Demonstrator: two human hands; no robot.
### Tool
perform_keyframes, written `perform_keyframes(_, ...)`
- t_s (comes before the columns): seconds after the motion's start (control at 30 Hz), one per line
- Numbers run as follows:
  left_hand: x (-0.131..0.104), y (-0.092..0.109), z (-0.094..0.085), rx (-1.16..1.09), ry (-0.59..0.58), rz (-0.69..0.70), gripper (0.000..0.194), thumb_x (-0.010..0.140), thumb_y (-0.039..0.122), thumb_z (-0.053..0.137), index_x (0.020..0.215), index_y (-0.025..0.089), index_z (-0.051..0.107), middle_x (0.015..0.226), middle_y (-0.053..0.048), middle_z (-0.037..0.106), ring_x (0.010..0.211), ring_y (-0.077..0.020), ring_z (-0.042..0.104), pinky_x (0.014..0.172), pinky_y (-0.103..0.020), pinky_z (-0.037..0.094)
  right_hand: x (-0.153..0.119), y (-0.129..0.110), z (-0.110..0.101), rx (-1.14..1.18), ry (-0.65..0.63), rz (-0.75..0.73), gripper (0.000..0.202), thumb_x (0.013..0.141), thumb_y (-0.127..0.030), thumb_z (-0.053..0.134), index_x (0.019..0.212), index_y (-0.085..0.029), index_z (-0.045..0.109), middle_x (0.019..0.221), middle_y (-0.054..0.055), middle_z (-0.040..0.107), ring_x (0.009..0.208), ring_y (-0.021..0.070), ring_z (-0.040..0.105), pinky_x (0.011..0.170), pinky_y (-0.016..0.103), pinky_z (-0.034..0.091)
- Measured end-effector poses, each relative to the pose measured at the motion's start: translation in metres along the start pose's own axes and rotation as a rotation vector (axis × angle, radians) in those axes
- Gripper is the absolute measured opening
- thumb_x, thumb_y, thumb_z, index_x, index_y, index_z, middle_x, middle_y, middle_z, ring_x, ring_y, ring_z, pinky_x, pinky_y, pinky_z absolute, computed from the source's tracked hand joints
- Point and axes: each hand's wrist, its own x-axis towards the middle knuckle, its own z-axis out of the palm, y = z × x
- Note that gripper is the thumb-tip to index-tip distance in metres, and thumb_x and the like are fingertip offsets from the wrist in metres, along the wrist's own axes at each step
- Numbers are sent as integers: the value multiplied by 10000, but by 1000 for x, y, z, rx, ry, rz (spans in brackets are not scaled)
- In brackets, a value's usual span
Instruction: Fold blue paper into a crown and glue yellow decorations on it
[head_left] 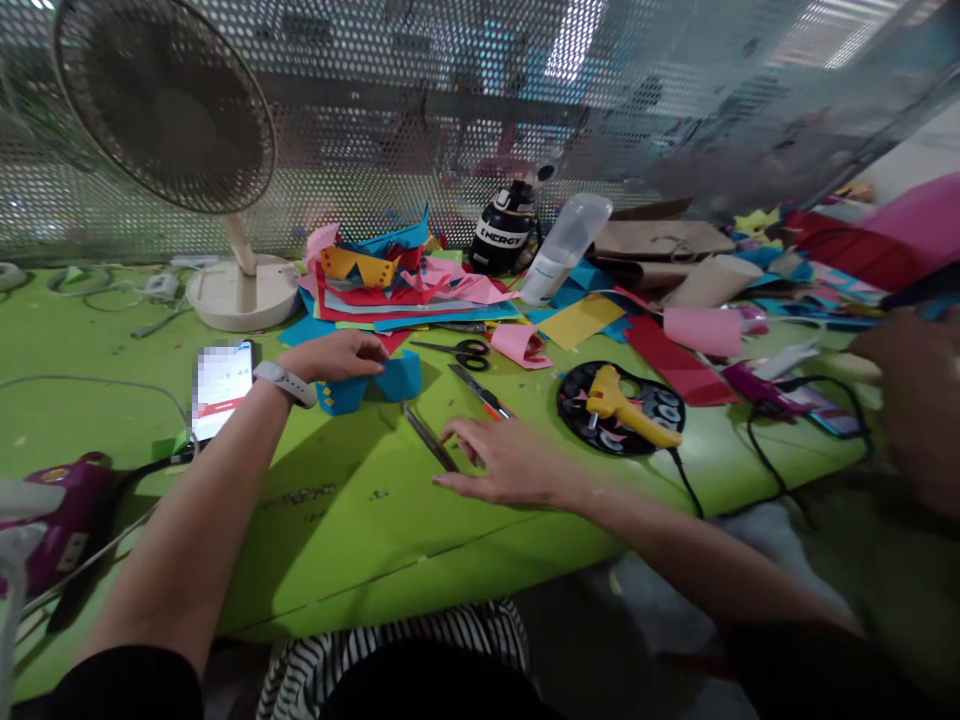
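My left hand (337, 355), a white band at its wrist, has its fingers curled at the middle of a blue paper mask shaped like glasses (401, 377). Small yellow diamonds dot the mask's left side. Over the table's front half, my right hand (502, 460) is open, thumb and fingers apart. Metal tweezers (429, 438) lie right by its fingertips; whether they touch I cannot tell. Just beyond are a utility knife (480, 390) and black scissors (471, 353). A yellow glue gun (626, 408) rests on a black palette-shaped mat to the right.
Behind the hands are stacked coloured papers with a yellow paper mask (358, 267), a black bottle (502, 230) and a clear bottle (564, 250). A fan (244, 290) and a phone (225, 385) stand at left. Another person's arm (911, 400) reaches in from the right, beside cables.
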Motion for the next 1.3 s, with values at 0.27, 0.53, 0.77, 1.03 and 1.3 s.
perform_keyframes(0.27, 1, -4, 0, -2, 5, -11, 365, 809, 424, 531, 1062, 177, 620, 1028, -32, 692, 907, -165, 619, 823, -256, 464, 2, 1, 9, -12, -28, -170, 547, 893, -189, 484, 1440, -176, 477, 1086, 128, 718, 816, 210, 683, 712, 309, 488)
perform_keyframes(0.53, -8, 7, -7, -2, -48, -67, 348, 780, 421, 541, 1013, 181, 638, 992, -26, 702, 909, -172, 618, 796, -242, 468, -14, 29, -19, 1079, -170, -112, 405, 814, -326, 525, 1121, -132, 705, 892, 104, 764, 833, 212, 729, 692, 313, 557)
perform_keyframes(0.77, -12, 10, -10, -31, -86, -83, 350, 749, 455, 544, 955, 184, 625, 948, -27, 695, 875, -175, 617, 780, -246, 473, -1, 29, -26, 954, 328, -75, 346, 750, -397, 739, 1000, -176, 648, 753, 25, 698, 673, 149, 669, 611, 260, 524)
perform_keyframes(1.03, -8, 10, -7, -19, -47, -84, 364, 769, 445, 522, 998, 176, 611, 980, -47, 693, 905, -185, 621, 797, -256, 476, 31, 48, -23, 580, 416, 59, 334, 844, -459, 600, 698, -166, 665, 651, 19, 660, 563, 154, 620, 512, 257, 477)
perform_keyframes(1.3, -8, 10, -7, 3, -43, -77, 326, 793, 418, 529, 998, 180, 616, 999, -41, 690, 909, -181, 613, 795, -256, 468, 46, 73, -55, 831, 91, 62, 219, 744, -398, 729, 793, -185, 728, 732, 49, 756, 653, 191, 726, 527, 238, 572)
